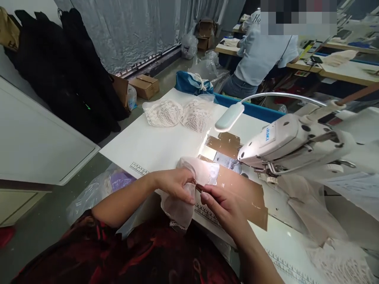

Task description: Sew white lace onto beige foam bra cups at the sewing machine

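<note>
At the far left, can see a white cabinet, and behind it dark clothes in hanging position. Further to the right, on the floor, can notice a clear plastic bag with something purple inside, and farther away a cardboard box near the wall. Next, find the white tabletop with printed ruler marks along the near edge, and on its far part a white lace piece with two rounded halves. Close to this, at the far edge, see a blue bag.

At the middle, over the near edge, see the left hand with thumb and fingers closed, gripping a sheer white fabric, partly lying on the table and partly hanging down towards the lap. Just beside, see the right hand with fingertips pinched on a small brown item, right against the fabric. Cannot tell exactly what kind of item.

More to the right, see a lit lamp above brown cardboard, then a seated person in light blue farther back, then a white sewing machine. At the lower right, see pale lace fabric.
</note>
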Available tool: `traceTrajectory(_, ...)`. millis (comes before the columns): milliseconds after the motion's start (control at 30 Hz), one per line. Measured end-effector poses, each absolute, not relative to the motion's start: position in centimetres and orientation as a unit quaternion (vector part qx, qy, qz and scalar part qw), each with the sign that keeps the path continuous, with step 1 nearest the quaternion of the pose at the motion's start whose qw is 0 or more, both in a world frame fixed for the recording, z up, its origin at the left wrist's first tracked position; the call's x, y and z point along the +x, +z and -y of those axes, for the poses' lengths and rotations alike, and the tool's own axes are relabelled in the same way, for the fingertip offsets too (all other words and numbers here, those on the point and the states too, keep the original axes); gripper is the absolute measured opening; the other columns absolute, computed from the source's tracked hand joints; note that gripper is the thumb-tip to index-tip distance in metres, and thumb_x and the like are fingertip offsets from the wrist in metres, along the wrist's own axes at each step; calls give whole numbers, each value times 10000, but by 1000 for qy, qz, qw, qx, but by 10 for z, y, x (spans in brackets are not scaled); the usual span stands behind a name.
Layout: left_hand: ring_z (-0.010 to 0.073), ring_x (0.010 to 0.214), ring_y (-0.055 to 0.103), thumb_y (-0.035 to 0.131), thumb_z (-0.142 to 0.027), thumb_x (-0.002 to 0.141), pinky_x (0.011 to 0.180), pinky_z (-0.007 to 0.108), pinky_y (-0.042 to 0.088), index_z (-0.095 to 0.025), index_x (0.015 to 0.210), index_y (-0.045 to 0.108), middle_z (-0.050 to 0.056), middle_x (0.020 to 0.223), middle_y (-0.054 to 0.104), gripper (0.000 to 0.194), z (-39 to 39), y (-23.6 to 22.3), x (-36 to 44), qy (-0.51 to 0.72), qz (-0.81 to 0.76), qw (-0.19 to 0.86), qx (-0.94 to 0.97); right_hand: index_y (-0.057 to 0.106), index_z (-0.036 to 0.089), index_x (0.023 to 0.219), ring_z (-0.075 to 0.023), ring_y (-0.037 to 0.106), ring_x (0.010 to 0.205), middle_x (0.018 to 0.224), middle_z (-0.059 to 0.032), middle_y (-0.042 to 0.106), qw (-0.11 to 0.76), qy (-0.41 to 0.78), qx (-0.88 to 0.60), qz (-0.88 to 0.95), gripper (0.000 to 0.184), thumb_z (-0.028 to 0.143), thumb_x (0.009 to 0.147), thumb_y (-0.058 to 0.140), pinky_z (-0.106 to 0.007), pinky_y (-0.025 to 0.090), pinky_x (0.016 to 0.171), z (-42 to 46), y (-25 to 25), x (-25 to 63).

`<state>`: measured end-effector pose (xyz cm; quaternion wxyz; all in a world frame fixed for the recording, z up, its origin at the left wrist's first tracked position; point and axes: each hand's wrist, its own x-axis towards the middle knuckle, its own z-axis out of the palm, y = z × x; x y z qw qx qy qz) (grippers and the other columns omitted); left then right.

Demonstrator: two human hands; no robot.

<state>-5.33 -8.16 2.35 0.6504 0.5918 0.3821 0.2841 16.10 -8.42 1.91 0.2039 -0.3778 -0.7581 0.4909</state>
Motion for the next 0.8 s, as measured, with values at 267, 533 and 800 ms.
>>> traceTrajectory(267, 216, 922, 623, 748, -243, 656, 838, 274, 474, -159, 996, 690, 18, 962, 684, 355, 72, 32, -90, 222, -330, 606, 689, 672, 203, 892, -156, 587, 628, 697, -13, 640, 214, 437, -411, 771, 302, 434, 904, 477, -261, 474, 583, 86, 12, 162)
traceTrajectory(533, 330, 1288, 372, 607, -278, 779, 1054, 493, 303, -133, 1353, 422, 134, 1400, 424, 620, 60, 45, -154, 157, -631, 164, 741, 704, 104, 1012, -368, 603, 957, 1060, -213, 642, 120, -39, -555, 822, 537, 480, 918, 332, -540, 457, 847, 81, -21, 273)
traceTrajectory(800, 249, 1049, 537, 491, -73, 823, 855, 338, 456, -171, 1044, 616, 115, 1096, 607, 272, 80, 7, -61, 122, -418, 154, 887, 665, 215, 1067, -280, 581, 1081, 1208, -105, 617, 286, 285, -607, 685, 366, 477, 825, 581, -437, 463, 925, 105, -10, 241)
